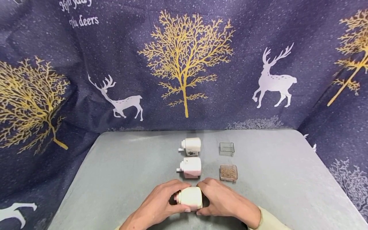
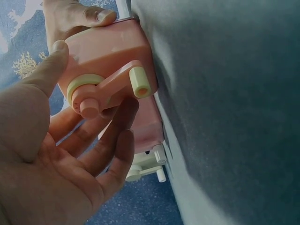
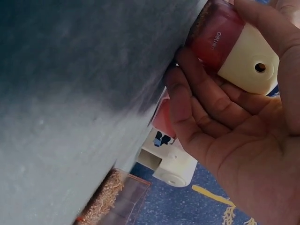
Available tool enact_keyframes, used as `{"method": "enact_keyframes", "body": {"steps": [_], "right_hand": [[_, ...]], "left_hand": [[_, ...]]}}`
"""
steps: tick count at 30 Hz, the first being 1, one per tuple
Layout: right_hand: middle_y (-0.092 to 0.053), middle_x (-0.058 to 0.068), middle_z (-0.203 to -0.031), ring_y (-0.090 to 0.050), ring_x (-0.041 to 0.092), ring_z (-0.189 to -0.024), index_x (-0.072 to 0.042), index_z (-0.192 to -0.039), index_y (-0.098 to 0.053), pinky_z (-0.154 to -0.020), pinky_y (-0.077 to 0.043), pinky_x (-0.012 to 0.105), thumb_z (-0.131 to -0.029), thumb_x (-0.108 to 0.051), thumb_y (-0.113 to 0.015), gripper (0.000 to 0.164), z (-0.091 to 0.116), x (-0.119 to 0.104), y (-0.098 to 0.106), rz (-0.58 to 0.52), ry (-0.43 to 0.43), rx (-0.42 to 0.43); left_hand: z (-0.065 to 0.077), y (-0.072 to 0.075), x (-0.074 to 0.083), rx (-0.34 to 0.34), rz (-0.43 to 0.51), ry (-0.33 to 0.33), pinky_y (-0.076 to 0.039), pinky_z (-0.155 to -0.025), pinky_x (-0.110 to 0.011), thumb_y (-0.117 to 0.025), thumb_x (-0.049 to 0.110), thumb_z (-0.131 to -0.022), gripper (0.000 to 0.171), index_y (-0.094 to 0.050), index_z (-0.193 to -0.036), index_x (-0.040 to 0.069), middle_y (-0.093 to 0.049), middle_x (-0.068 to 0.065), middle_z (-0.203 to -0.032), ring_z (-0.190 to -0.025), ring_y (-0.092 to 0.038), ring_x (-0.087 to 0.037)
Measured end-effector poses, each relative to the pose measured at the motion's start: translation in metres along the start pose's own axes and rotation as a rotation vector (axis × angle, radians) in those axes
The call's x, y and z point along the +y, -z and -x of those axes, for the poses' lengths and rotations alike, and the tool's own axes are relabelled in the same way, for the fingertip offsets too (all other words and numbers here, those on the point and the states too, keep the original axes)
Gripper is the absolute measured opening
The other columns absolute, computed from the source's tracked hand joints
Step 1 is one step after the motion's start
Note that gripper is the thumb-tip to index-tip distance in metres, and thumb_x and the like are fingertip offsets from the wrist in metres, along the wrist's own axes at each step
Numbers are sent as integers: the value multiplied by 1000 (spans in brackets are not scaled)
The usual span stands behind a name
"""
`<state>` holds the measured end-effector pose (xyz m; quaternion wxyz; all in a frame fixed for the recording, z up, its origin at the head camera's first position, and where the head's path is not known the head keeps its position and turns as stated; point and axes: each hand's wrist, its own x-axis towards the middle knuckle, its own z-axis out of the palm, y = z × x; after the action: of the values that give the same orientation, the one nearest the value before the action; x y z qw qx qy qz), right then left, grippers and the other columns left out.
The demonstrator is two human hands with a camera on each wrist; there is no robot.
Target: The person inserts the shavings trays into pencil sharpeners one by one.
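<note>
A hand-crank pencil sharpener (image 1: 191, 198), cream and pink, stands on the table between both hands. My left hand (image 1: 161, 202) holds its crank side, thumb on the near side and fingers on the far side. In the left wrist view a pink crank arm with a pale yellow knob (image 2: 139, 82) hangs near those fingertips. My right hand (image 1: 220, 199) grips the opposite side by the reddish see-through drawer (image 3: 218, 40), which has shavings in it and sits against the cream body (image 3: 251, 61). A pencil hole shows in that body.
Behind stand a pink-and-white sharpener (image 1: 192, 167) and a white sharpener (image 1: 193, 145), cranks to the left. To their right lie a clear tray of shavings (image 1: 228, 173) and a clear tray without visible shavings (image 1: 227, 149). A patterned blue cloth (image 1: 218, 121) hangs behind the grey table (image 1: 129, 166).
</note>
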<state>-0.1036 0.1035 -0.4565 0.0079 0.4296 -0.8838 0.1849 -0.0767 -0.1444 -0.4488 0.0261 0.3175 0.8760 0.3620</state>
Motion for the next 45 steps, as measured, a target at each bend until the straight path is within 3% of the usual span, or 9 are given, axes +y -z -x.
{"method": "enact_keyframes", "body": {"steps": [14, 33, 45], "right_hand": [[-53, -15, -81, -51, 1, -73, -19, -89, -58, -60, -47, 17, -64, -48, -84, 47, 1, 1, -1, -52, 1, 10], [-53, -15, -82, -50, 1, -73, -20, -90, -58, -60, -46, 17, -65, -48, -84, 45, 0, 1, 0, -70, 0, 8], [-56, -14, -88, -52, 2, -78, -20, -96, -59, -64, -48, 17, -69, -50, -83, 47, 3, -1, 1, -105, -10, -8]], "left_hand": [[-3, -2, 1, 16, -3, -8, -51, -74, -28, -74, 52, -78, 55, -60, -128, 34, -58, 21, -109, -89, -56, 0], [-3, 0, 2, -24, 2, 34, -49, -71, -26, -72, 55, -79, 54, -58, -128, 37, -57, 21, -107, -85, -55, -1], [-3, 3, 3, -8, -112, -46, -49, -72, -28, -69, 56, -82, 52, -59, -128, 34, -58, 22, -107, -85, -54, 2]]}}
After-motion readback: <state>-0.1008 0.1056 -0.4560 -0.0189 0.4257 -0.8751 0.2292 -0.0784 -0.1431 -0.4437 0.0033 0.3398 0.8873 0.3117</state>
